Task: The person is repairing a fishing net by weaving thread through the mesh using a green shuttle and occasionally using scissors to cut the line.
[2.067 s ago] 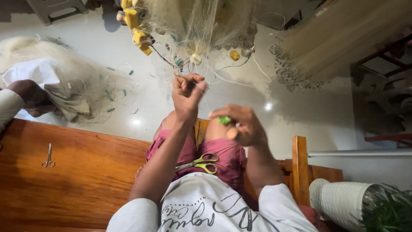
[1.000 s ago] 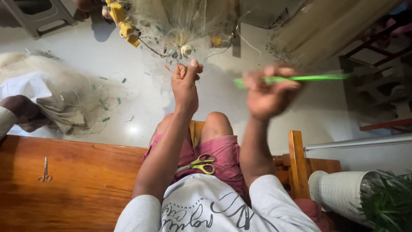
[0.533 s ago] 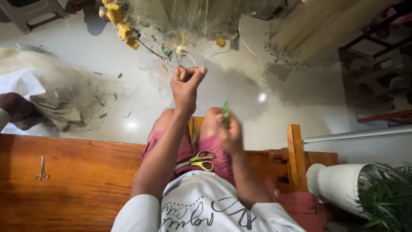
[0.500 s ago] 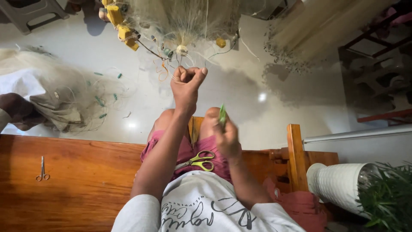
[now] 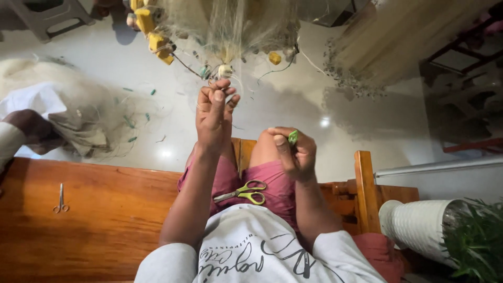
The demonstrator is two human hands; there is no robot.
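Note:
My left hand (image 5: 214, 116) is raised in front of me, its fingertips pinched on the strands of a pale fishing net (image 5: 230, 26) that hangs from above with yellow floats (image 5: 150, 27). My right hand (image 5: 293, 154) sits lower, above my knee, closed around a green netting needle (image 5: 293, 138) whose tip sticks up between the fingers. Yellow-handled scissors (image 5: 246, 192) lie on my lap, on the pink shorts.
I sit on a wooden bench (image 5: 89, 220) with small metal snips (image 5: 60, 199) lying on it. Another person's hand (image 5: 31, 128) at the left holds a heap of net (image 5: 68, 112). A white ribbed pot (image 5: 414, 225) with a plant stands at the right.
My right hand swung out to the right with the green needle, then came back in and down near my knee. My left hand stayed pinched on the net.

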